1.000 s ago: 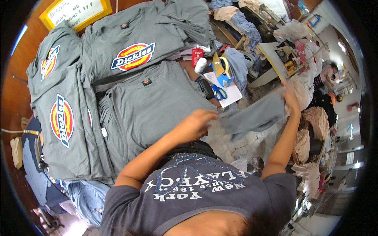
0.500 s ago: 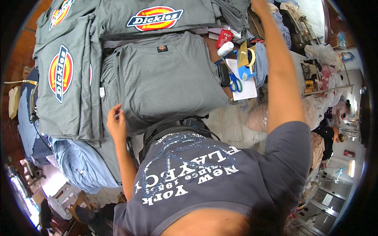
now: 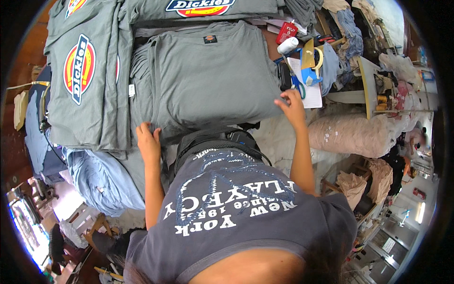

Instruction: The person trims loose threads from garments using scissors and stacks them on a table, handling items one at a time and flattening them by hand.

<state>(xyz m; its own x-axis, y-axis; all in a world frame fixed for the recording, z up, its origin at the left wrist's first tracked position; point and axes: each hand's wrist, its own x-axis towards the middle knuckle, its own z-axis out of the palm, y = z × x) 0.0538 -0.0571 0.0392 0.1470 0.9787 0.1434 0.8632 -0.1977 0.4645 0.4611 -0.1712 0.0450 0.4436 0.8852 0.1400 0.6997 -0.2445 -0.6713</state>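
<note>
Forearms point(image 3: 302, 151) reach forward to grey shirt point(image 3: 213, 78) atop pile point(image 3: 140, 71) before me. My left hand point(image 3: 149, 137) at near-left edge, grip unclear; right hand point(image 3: 293, 107), loosely spread, by near-right corner. Collar point(image 3: 209, 39) points away, long axis unclear.

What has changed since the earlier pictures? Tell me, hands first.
The right hand no longer has the grey cloth and has come back from the upper right to the near right corner of the folded grey shirts; where the cloth went is unclear. The left hand moved leftward to their near left corner. The scissors and tape dispenser stayed put.
</note>
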